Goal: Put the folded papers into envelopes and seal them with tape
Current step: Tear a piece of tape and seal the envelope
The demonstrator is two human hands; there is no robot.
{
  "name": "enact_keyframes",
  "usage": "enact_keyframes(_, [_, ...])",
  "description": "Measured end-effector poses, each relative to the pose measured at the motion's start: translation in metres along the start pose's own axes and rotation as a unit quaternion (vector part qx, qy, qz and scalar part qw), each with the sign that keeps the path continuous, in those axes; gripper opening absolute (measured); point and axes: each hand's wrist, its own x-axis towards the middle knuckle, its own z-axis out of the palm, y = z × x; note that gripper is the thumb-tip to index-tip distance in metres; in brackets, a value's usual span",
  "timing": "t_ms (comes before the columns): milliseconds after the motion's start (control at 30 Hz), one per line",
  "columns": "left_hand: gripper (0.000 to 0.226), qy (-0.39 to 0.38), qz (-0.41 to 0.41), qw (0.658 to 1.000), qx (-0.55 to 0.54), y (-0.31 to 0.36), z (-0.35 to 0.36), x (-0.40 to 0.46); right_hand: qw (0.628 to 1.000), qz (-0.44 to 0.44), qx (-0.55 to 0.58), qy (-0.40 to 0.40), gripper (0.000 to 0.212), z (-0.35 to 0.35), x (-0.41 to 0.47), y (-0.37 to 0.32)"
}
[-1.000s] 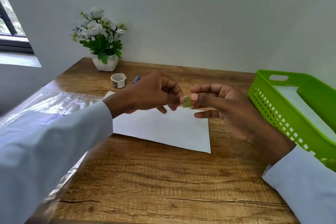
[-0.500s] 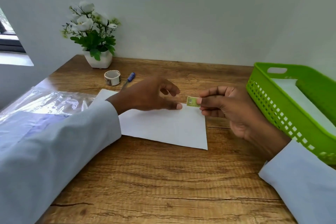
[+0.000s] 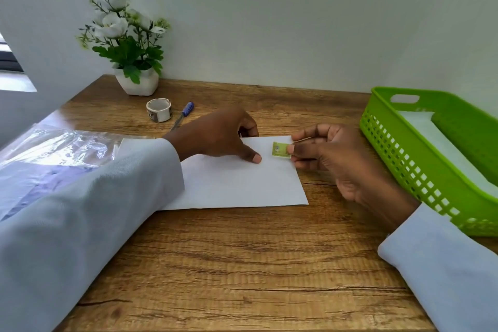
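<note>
left hand [image 3: 223, 137] flat, thumb pinning white envelope [image 3: 242, 180] on the surface [image 3: 242, 264]. right hand [image 3: 323, 153] pinched on small tape piece [image 3: 280, 150] near envelope's right edge. sealing seemingly underway; pressing down left. filled envelopes apparently in green basket [image 3: 404, 159].

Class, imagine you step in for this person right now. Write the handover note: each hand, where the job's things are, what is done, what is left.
Left hand: palm down, thumb pressing the white paper envelope flat on the wooden desk.
Right hand: pinching a small yellow-green piece of tape by one end, over the envelope's far right corner.
Small roll of tape and blue-handled tool lie behind the left hand. White sheets rest in the green plastic basket on the right.
Done: tape piece is in hand.
Left: press the tape down; whether the envelope is filled cannot be told.
</note>
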Motion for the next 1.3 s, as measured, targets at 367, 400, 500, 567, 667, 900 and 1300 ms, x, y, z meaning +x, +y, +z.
enact_keyframes(367, [0.029, -0.005, 0.04, 0.994, -0.097, 0.011, -0.006, -0.001, 0.987, -0.124, -0.093, 0.041, 0.021, 0.0, -0.001, -0.005])
enact_keyframes(400, [0.028, -0.003, 0.042, 0.994, -0.1, 0.01, -0.006, -0.001, 0.986, -0.128, -0.102, 0.045, 0.021, 0.0, -0.001, -0.005])
enact_keyframes(500, [0.027, 0.004, 0.044, 0.994, -0.097, 0.009, -0.005, 0.001, 0.981, -0.14, -0.123, 0.059, 0.022, 0.001, -0.002, -0.005])
enact_keyframes(567, [0.026, 0.013, 0.048, 0.994, -0.095, 0.009, -0.004, 0.002, 0.976, -0.151, -0.139, 0.07, 0.021, 0.002, -0.003, -0.004])
enact_keyframes(667, [0.023, 0.027, 0.053, 0.994, -0.095, 0.01, -0.003, 0.004, 0.968, -0.167, -0.166, 0.083, 0.021, 0.004, -0.003, -0.004])
enact_keyframes(900, [0.025, 0.04, 0.057, 0.995, -0.068, 0.011, -0.001, 0.006, 0.942, -0.205, -0.245, 0.106, 0.02, 0.004, -0.004, -0.004])
enact_keyframes(1300, [0.018, 0.088, 0.059, 0.992, -0.075, 0.015, 0.003, 0.006, 0.902, -0.26, -0.323, 0.12, 0.032, 0.009, -0.006, -0.001])
